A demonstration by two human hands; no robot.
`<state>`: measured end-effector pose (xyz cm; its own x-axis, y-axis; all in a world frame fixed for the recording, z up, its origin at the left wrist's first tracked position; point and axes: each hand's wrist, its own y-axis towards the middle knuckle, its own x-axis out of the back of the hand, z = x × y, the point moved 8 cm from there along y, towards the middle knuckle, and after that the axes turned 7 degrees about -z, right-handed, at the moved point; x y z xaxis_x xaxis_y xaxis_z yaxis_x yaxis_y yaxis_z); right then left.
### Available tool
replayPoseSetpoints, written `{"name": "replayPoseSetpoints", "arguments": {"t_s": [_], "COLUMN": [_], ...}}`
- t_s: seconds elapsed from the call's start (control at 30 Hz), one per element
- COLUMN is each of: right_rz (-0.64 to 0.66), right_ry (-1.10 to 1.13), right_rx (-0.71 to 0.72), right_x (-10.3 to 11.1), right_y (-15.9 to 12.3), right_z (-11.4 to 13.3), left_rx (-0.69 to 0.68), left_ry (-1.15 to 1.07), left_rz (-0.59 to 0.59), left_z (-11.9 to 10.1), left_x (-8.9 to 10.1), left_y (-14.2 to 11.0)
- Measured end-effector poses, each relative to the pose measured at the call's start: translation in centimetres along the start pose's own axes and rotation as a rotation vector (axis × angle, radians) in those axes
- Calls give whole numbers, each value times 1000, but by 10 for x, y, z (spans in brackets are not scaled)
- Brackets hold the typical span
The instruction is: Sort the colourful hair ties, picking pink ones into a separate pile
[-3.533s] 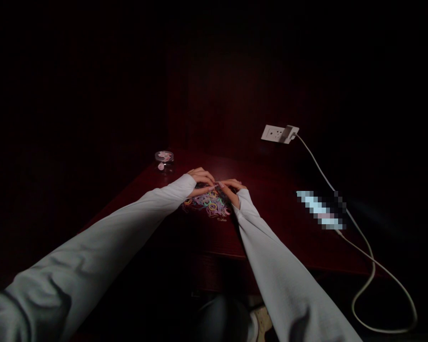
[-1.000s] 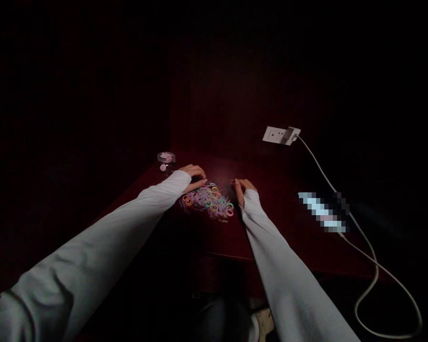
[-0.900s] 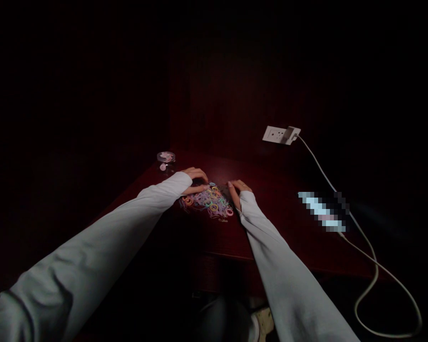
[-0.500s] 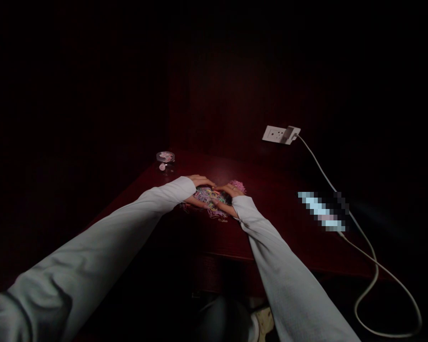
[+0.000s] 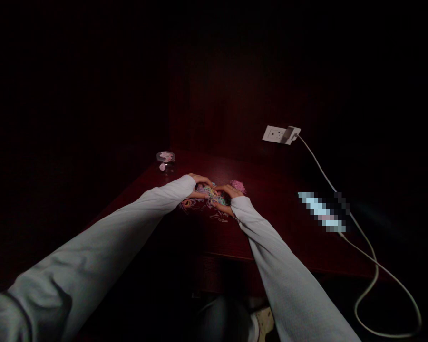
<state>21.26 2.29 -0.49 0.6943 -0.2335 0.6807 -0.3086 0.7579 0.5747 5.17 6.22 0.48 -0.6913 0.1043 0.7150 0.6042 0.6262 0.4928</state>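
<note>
A loose heap of small multicoloured rubber bands (image 5: 211, 191) lies on the dark red table. My left hand (image 5: 201, 184) cups its left side, fingers curved over the far edge and thumb along the near edge. On the other side my right hand (image 5: 227, 195) is curled around the heap in the same way, thumb low and fingers above. Bands show between the fingers and thumbs of both hands; the fingertips partly hide in the heap. A separate clump of pink bands (image 5: 238, 186) sits just beyond my right hand. Several stray bands (image 5: 219, 217) lie on the near side.
A small clear tub (image 5: 166, 162) with pale pink pieces stands at the table's back left. A white wall socket (image 5: 278, 135) holds a charger, whose cable (image 5: 376, 268) loops down at the right to a blurred-out bright device (image 5: 321, 212). The table's front edge (image 5: 224, 255) runs below my forearms.
Both hands have shifted slightly and drawn in around the heap. The heap has a different shape, with bands now exposed left of my left thumb and fewer along the near side.
</note>
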Motion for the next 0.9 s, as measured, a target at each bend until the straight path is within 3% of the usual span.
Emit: {"name": "replayPoseSetpoints", "arguments": {"t_s": [0.17, 0.47, 0.9], "right_rz": [-20, -167, -183], "right_ry": [96, 423, 652], "right_rx": [-31, -266, -381], "right_x": [2, 8, 5], "right_y": [1, -1, 0], "right_z": [-4, -21, -24], "left_rx": [181, 316, 265], "left_ry": [-107, -184, -346], "left_rz": [-55, -163, -141], "left_z": [18, 34, 13], "left_x": [-7, -8, 9], "left_y": [5, 8, -1]}}
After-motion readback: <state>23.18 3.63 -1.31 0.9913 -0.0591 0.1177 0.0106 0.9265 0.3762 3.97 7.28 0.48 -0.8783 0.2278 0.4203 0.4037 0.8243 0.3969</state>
